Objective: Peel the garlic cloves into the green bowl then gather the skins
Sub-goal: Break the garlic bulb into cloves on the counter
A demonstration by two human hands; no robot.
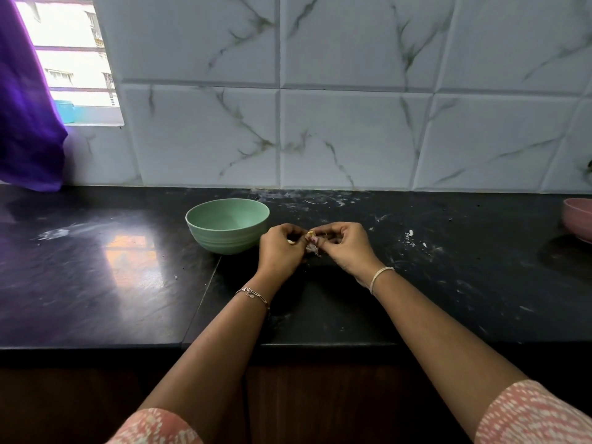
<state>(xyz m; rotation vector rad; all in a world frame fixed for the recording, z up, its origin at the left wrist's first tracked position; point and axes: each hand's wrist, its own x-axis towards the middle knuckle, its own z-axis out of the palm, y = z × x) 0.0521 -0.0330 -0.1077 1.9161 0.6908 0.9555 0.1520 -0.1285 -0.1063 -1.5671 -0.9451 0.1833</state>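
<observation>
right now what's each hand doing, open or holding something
Left hand: fingers curled, pinching the small pale garlic clove.
Right hand: fingers curled, pinching the same clove from the other side.

A: The sleeves (pixel 538 415)?
B: Pink, flecked white — both short, forearms bare.
A: Jewellery?
B: Fine chain bracelet (pixel 253 294) with a charm behind the left hand (pixel 278 251) — pale cord band (pixel 379 277) behind the right hand (pixel 347 248).

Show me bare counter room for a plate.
Widest: black stone counter left of the round green bowl, by the purple cloth. Also between the skin flecks and pink bowl. Crowded where left hand and right hand pinch the garlic clove.
</observation>
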